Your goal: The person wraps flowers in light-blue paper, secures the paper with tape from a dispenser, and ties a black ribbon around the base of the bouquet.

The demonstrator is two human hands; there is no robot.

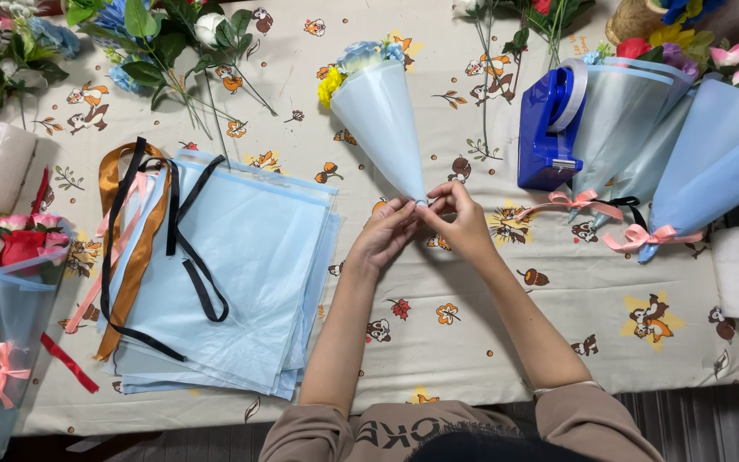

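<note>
Two hands, the left hand [384, 235] and the right hand [459, 221], meet at centre frame on one blue paper cone [380, 120]. At the right edge lie three finished wrapped bouquets [712, 162], with one blue tape dispenser [547, 128] beside them. At the lower left lies one more wrapped bouquet [6, 299]. One stack of blue paper sheets [250, 274] sits left of centre.

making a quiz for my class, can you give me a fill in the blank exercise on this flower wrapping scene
1. Both hands, left hand and right hand, pinch the narrow ____ of the pale blue paper cone.
2. The tape dispenser is dark ____.
3. Black, brown and pink ____ lie across the stack of blue sheets.
4. Finished bouquets at the right are tied with ____ bows.

Missing words: tip; blue; ribbons; pink
</note>
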